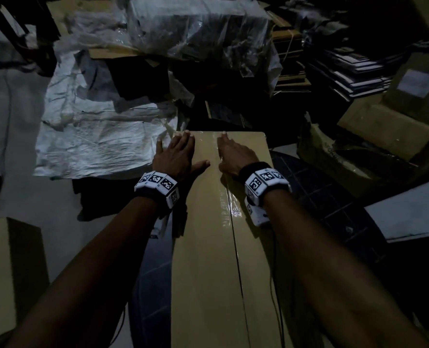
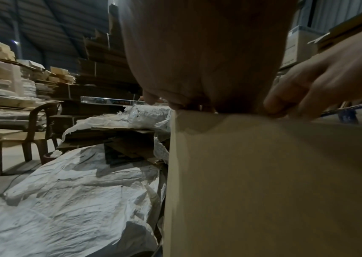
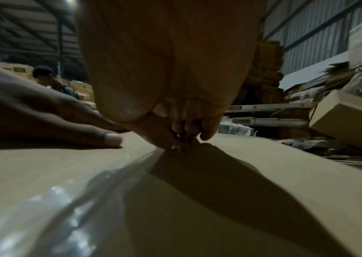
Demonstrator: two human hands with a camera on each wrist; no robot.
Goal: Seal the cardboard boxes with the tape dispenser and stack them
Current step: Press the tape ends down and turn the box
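Dim warehouse floor, closed cardboard box (image 1: pixel 208 259), contents hidden, both hands (image 1: pixel 175 156) (image 1: pixel 236 154) flat, apart, pressing taped seam (image 1: pixel 229 204)

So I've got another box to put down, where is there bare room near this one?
Bare floor lies left, between the white plastic sheet and the small box. The long box top is free nearer than the left hand and right hand. Right and far sides are crowded with piled cardboard.

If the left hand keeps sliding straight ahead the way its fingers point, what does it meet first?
Likely nothing solid: the left hand lies flat on the box, fingertips already at its far edge. Beyond that is a drop toward the white plastic sheet and dark clutter; depth there is unclear.
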